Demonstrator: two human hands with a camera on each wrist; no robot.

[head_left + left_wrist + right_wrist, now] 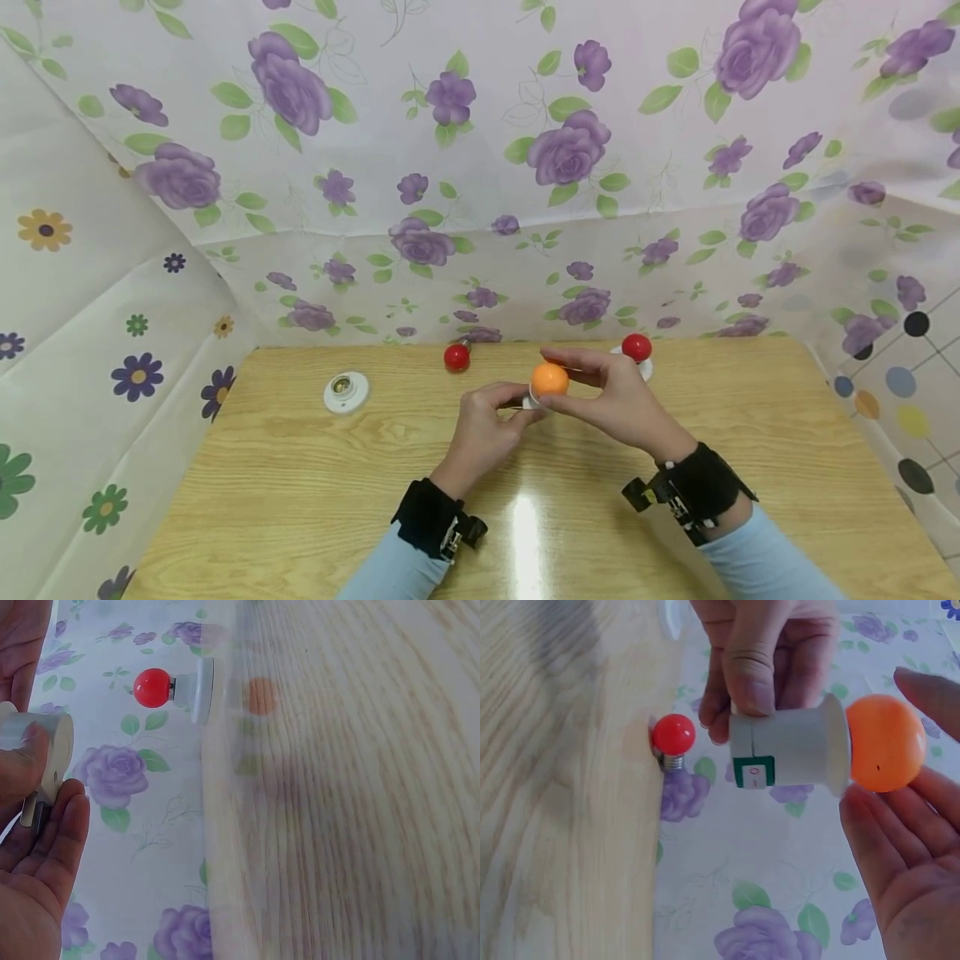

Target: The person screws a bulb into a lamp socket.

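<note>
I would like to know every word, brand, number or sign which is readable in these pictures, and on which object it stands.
"O" or "0", a small red ring: on the white panel with green border, on the side of the lamp holder.
Red marks below this ring: too small and blurred to read.
Small dark mark on the orange bulb: too small to tell if it is a sign.
No other readable text.

Site appears a makeshift booth: rose-print sheeting (487, 187) behind the wood-grain table (300, 500), daisy-print sheeting (82, 300) left of it, dotted sheeting (888, 408) right of it.
</note>
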